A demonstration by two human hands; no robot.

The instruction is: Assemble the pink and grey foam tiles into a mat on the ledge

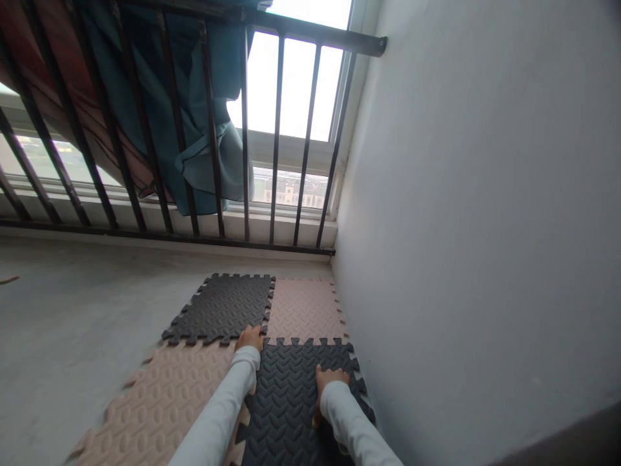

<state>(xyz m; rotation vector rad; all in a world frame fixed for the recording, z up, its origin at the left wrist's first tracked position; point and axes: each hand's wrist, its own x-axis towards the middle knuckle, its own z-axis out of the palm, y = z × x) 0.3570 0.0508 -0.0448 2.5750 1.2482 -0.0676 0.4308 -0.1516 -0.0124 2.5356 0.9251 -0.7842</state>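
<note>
Several interlocking foam floor tiles lie on the concrete floor by the wall. My left hand (250, 338) presses down where the far black tile (220, 307), the near beige tile (169, 395) and the near black tile (291, 401) meet; its fingers look curled downward. My right hand (330, 378) lies flat on the near black tile, fingers spread toward the far beige tile (303, 310). Both arms wear white sleeves.
A white wall (475, 226) runs along the right, close to the tiles. A dark metal railing (276, 142) stands in front of the window, with teal cloth (204, 116) and reddish fabric hanging on it. Grey concrete floor (72, 323) spreads left.
</note>
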